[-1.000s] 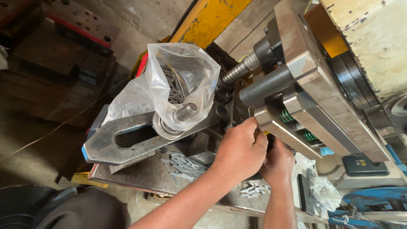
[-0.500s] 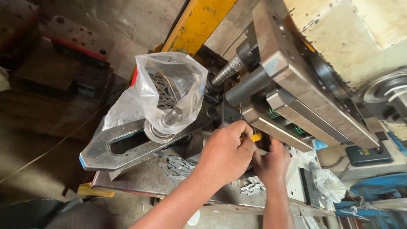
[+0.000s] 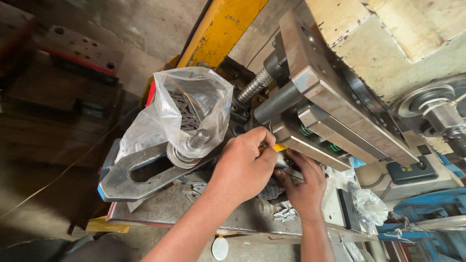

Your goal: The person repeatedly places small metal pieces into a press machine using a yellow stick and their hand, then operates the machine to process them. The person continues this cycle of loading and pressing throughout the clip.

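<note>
My left hand is curled at the lower edge of the steel press die, its fingers closed on a small yellow-ended tool. Just to its right, my right hand reaches under the die with its fingertips in the dark gap below the yellow end; what they touch is hidden. Small stamped metal pieces lie on the press bed near my right wrist.
A clear plastic bag of stamped metal pieces stands left of my hands, leaning on a slotted steel clamp with a bolt and washers. A yellow frame beam rises behind. A crumpled plastic bag lies at right.
My left hand has shifted slightly along the die's lower edge, and the yellow end now shows between its fingers. My right hand stays under the die. The view has tilted.
</note>
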The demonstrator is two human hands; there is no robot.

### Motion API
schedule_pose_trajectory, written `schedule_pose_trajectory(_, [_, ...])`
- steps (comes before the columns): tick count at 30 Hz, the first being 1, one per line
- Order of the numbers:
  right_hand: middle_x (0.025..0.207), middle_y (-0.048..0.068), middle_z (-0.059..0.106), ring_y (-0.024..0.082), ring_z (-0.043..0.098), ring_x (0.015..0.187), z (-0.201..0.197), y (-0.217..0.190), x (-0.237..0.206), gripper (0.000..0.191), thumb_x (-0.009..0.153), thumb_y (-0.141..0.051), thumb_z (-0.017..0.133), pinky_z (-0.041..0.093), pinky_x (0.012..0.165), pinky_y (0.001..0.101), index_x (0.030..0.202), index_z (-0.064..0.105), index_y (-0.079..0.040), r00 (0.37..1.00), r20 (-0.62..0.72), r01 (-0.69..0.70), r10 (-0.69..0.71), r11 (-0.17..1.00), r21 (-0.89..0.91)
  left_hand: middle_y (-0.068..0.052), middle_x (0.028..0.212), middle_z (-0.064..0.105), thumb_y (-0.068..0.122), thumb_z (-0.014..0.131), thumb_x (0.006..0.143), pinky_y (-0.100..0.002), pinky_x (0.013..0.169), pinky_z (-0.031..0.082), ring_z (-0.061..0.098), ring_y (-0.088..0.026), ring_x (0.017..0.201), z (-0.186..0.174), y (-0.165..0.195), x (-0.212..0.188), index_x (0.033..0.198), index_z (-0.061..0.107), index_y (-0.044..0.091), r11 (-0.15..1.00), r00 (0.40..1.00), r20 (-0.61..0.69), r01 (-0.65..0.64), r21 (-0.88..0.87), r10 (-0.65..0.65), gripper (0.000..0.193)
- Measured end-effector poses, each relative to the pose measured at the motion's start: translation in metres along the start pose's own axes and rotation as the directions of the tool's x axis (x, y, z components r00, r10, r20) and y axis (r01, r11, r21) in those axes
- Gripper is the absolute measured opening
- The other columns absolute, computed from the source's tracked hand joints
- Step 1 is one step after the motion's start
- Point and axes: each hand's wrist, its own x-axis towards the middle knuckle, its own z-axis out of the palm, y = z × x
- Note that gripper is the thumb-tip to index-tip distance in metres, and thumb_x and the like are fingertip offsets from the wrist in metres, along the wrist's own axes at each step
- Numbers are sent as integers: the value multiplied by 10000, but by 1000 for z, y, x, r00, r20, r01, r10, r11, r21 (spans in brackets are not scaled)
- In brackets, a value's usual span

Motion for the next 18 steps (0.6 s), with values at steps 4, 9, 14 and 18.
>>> schedule_pose_trajectory(4, [1217,140,708,333,657,1168,-2,3,-11,481,719,-79,852,489,1025,413,1171,691,-40,997,-46,-59,61,998,36,-162,680,675,116,630,832,-389,596,530,686,-293,601,-5,1,0,885,659,32,999,999,38,-25,39,23,104])
schedule_pose_trajectory(9, [1206,91,734,246,699,1202,-6,13,-24,263,864,26,752,495,1151,387,1115,719,-44,992,-95,-68,88,978,198,-126,636,643,99,628,836,-352,551,495,627,-204,540,-10,1,-3,893,660,31,998,997,59,-52,25,50,95])
schedule_pose_trajectory(14, [1235,125,714,276,682,1200,-14,9,-30,290,848,30,736,495,1099,388,1132,705,-20,986,-110,-105,127,977,185,-27,610,574,52,631,875,-292,483,406,498,-75,531,-14,2,-7,914,644,20,997,993,118,27,-69,-18,52])
schedule_pose_trajectory(18, [1234,148,707,331,664,1206,-18,5,-29,343,824,19,743,492,1086,425,1164,702,0,989,-131,-60,67,996,59,16,645,550,28,633,899,-269,478,375,476,-49,557,-17,0,-9,948,643,21,983,985,163,85,-161,-58,51])
